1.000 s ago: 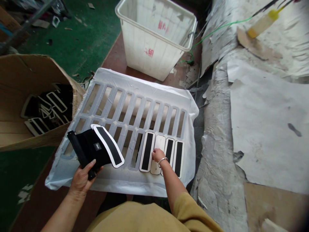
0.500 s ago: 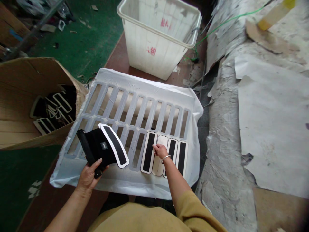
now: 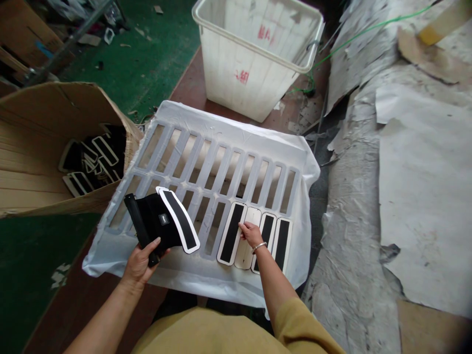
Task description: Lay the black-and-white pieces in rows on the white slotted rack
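Observation:
My left hand [image 3: 142,263] is closed round the lower end of a black piece [image 3: 157,221] with a small label, over the left part of a white slotted frame [image 3: 217,123]. At the piece's right edge is a curved white-bordered black strip [image 3: 180,221]. My right hand [image 3: 252,233] has its fingers pinched at a plain white strip [image 3: 244,253]; whether they grip its edge is too small to tell. Left of it lies a white-bordered black strip [image 3: 232,233], and to the right two more, the nearer [image 3: 267,228] partly under my wrist.
An open cardboard box [image 3: 33,142] at the left holds several black and white pieces. Behind the frame stands a large white bin [image 3: 236,73]. Wrinkled, paper-covered material [image 3: 420,196] runs along the right side, with a yellowish bottle [image 3: 442,24] at its far end.
The whole view has shifted, so most things appear slightly farther right. Both hands keep nearly the same place over the frame, the left still with the black piece.

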A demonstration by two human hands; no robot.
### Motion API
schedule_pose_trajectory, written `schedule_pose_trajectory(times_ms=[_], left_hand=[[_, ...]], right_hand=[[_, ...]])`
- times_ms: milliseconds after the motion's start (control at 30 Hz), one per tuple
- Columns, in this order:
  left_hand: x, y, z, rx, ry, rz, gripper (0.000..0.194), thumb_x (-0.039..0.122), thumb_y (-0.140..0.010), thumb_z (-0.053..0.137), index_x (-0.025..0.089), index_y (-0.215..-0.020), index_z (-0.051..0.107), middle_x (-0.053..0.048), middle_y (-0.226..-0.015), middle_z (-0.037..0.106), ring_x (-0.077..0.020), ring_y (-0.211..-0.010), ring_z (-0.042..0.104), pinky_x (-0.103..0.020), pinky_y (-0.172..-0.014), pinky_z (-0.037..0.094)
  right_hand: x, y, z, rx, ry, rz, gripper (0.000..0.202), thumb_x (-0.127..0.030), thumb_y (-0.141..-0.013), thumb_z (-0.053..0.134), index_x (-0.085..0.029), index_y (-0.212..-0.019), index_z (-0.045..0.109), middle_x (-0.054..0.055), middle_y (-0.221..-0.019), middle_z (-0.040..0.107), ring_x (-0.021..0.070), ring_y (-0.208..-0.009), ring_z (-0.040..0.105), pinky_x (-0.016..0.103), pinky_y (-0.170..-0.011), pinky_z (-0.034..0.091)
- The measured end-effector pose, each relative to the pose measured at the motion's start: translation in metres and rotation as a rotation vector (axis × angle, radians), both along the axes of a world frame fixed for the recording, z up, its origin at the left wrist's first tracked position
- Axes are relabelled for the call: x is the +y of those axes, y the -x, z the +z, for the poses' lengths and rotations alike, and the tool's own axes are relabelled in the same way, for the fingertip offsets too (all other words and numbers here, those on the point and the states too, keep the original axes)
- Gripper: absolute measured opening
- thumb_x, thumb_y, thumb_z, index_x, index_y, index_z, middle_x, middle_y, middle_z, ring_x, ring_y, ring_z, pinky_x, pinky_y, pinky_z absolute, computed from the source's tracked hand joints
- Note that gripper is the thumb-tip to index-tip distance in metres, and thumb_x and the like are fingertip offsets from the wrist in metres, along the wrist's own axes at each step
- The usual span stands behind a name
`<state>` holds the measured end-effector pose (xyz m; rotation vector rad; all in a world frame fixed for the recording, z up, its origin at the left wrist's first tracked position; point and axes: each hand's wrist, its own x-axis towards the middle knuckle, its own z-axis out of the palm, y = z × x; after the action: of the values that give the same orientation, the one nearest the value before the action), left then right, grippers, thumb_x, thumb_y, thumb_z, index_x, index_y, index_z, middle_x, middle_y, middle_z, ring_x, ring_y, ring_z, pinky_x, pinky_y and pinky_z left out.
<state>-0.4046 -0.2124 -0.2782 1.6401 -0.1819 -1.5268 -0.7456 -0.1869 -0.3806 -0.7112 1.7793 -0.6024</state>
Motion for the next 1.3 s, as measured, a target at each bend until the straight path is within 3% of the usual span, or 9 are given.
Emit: schedule_pose_trajectory(times_ms=[233, 500, 633, 833, 1100, 1300], left_hand=[[0.001, 0.002, 0.0, 0.002, 0.0, -0.006, 0.036, 0.007, -0.064, 0.07, 0.018, -0.097, 0.064, -0.001, -0.087, 0.067, -0.0161, -0.07, 0.065, -0.032, -0.057, 0.06], [0.005, -0.003, -0.003, 0.011, 0.007, -0.012, 0.036, 0.01, -0.064, 0.072, 0.018, -0.098, 0.063, -0.002, -0.09, 0.066, -0.0165, -0.07, 0.064, -0.03, -0.052, 0.059], [0.007, -0.004, -0.002, 0.007, 0.008, -0.021, 0.04, 0.011, -0.063, 0.073, 0.019, -0.1, 0.063, -0.002, -0.089, 0.067, -0.0162, -0.069, 0.064, -0.03, -0.053, 0.059], [0.011, -0.011, -0.005, -0.007, 0.011, -0.034, 0.039, 0.012, -0.062, 0.074, 0.019, -0.099, 0.064, -0.002, -0.089, 0.067, -0.0166, -0.07, 0.064, -0.031, -0.054, 0.06], [0.016, -0.011, -0.007, -0.021, 0.0, -0.031, 0.039, 0.01, -0.063, 0.073, 0.02, -0.1, 0.065, -0.002, -0.092, 0.067, -0.0166, -0.07, 0.065, -0.032, -0.055, 0.061], [0.015, -0.004, -0.001, -0.022, -0.052, -0.011, 0.035, 0.007, -0.063, 0.072, 0.017, -0.095, 0.065, -0.002, -0.087, 0.067, -0.0163, -0.067, 0.064, -0.033, -0.055, 0.061]], right_hand=[[-0.001, 0.002, 0.005, -0.016, -0.001, 0.065, 0.039, -0.054, -0.073, 0.054, -0.02, -0.058, 0.04, -0.005, -0.045, 0.049, 0.0107, -0.044, 0.054, 0.018, -0.039, 0.038], [-0.005, -0.001, -0.002, 0.115, -0.098, 0.13, 0.036, -0.045, -0.08, 0.05, -0.021, -0.056, 0.037, -0.005, -0.042, 0.05, 0.0113, -0.041, 0.054, 0.019, -0.038, 0.037], [-0.009, 0.001, 0.0, 0.213, -0.139, 0.23, 0.036, -0.043, -0.084, 0.048, -0.02, -0.056, 0.04, -0.004, -0.045, 0.054, 0.0108, -0.042, 0.054, 0.019, -0.043, 0.038], [-0.021, 0.009, 0.007, 0.385, -0.165, 0.451, 0.042, -0.045, -0.085, 0.051, -0.018, -0.054, 0.05, 0.0, -0.051, 0.061, 0.012, -0.054, 0.059, 0.022, -0.062, 0.041], [-0.035, 0.008, 0.009, 0.547, -0.219, 0.65, 0.039, -0.039, -0.091, 0.045, -0.013, -0.07, 0.063, 0.017, -0.081, 0.067, 0.0243, -0.083, 0.063, 0.029, -0.072, 0.041], [-0.038, 0.008, 0.014, 0.527, -0.254, 0.674, 0.037, -0.035, -0.092, 0.044, -0.013, -0.07, 0.064, 0.012, -0.074, 0.068, 0.0186, -0.072, 0.064, 0.025, -0.068, 0.043]])
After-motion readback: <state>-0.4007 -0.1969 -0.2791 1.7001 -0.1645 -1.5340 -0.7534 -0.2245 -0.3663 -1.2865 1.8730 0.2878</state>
